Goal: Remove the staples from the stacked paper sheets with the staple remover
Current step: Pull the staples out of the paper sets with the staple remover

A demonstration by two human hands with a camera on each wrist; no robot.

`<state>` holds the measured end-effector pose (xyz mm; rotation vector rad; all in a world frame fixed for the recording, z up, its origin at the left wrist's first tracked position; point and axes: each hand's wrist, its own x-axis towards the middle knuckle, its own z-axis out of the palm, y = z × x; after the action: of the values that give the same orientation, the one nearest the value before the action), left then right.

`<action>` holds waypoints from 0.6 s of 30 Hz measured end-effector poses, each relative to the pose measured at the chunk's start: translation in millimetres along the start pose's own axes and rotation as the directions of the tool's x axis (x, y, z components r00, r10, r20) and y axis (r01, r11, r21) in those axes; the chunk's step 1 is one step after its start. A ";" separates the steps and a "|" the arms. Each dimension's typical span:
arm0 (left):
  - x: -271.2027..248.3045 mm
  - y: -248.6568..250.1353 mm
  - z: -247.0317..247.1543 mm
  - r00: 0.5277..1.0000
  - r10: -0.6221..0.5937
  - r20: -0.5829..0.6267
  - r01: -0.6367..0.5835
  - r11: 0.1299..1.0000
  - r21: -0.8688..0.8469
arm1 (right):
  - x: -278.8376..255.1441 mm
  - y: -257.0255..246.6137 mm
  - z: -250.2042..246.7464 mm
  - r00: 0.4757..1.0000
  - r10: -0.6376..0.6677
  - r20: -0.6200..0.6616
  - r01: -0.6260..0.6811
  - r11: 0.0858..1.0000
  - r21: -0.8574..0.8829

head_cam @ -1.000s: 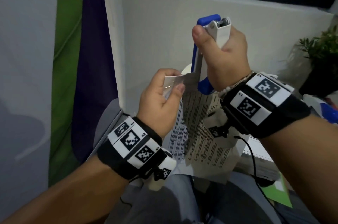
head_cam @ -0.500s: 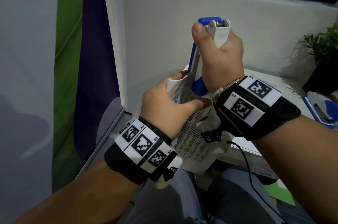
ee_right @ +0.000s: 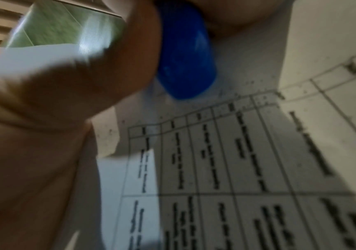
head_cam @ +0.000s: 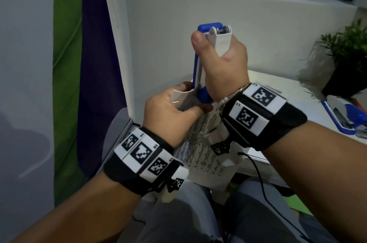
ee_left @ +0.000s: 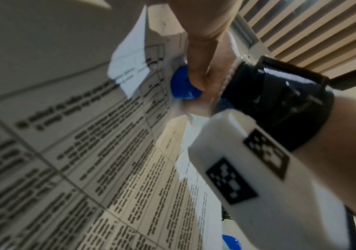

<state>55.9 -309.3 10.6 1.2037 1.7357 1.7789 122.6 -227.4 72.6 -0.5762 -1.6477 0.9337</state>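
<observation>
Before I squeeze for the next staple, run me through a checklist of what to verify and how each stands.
1. Right hand grips the staple remover, wrapped round it with the thumb along its side: ok.
2. Left hand pinches the top corner of the paper sheets: ok.
3. The remover's blue lower end meets the sheets at that corner: ok.
4. Tip hooked under a staple: cannot tell, both hands hide it.
5. Left thumb well away from the blue end: not ok, it lies right beside it.
6. Sheets backed by a surface: not ok, they hang in the air over the lap.
</observation>
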 end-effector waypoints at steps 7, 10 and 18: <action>19.2 -4.6 -24.6 0.996 -0.084 0.004 0.084 0.996 -0.004 | 2.9 -16.3 -33.4 0.996 -0.007 -0.088 0.012 0.999 0.053; 22.8 -8.7 -25.6 0.992 -0.114 -0.060 0.113 0.994 -0.005 | 8.4 -25.2 -50.7 0.959 -0.090 -0.268 0.118 0.989 0.089; 36.6 -2.9 -35.6 0.960 -0.157 -0.233 0.115 0.976 -0.184 | -8.8 -15.8 -67.8 0.982 -0.038 -0.186 0.044 0.998 0.033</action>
<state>6.9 -302.8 23.7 0.8013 1.7098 2.0134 191.3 -224.1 86.4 -0.5840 -1.4679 0.8524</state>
